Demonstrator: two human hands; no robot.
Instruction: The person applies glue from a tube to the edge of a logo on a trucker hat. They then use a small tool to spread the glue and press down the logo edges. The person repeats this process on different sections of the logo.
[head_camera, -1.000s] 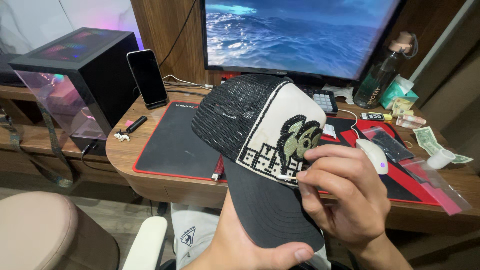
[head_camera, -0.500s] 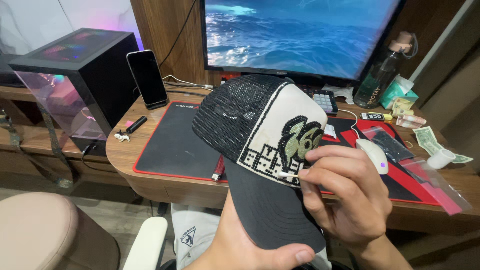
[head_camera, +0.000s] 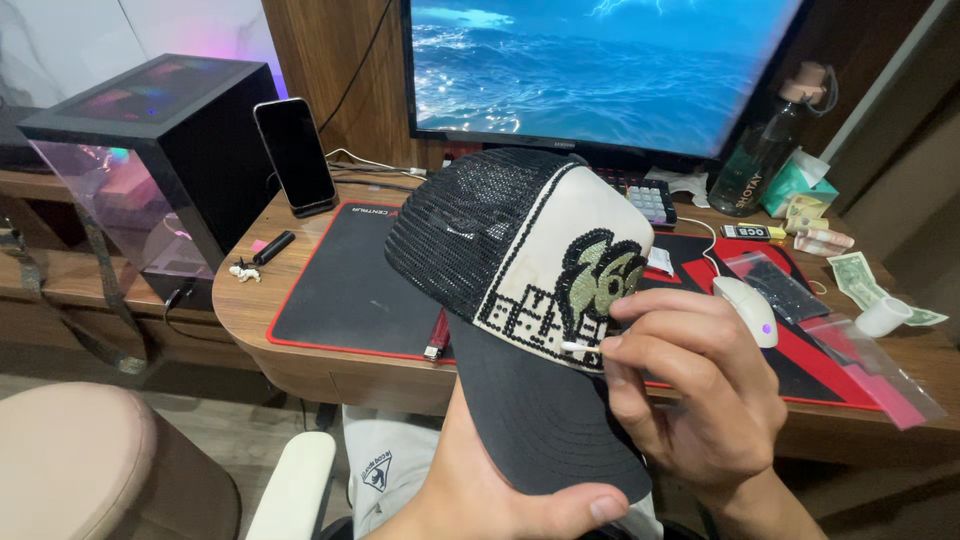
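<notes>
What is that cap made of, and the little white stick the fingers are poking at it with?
The cap looks like fabric: black open mesh at the back with visible holes, a cream front panel that seems studded with tiny dark and green beads or stitches, and a smooth matte black brim. The white stick pinched in the right hand looks like plastic or rolled paper; too small to tell. The left hand supports the brim.

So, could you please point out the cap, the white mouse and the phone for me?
cap (head_camera: 520, 235), head view, on the cream front panel.
mouse (head_camera: 746, 308), head view, on its white top shell.
phone (head_camera: 296, 152), head view, on the middle of its dark screen.
</notes>
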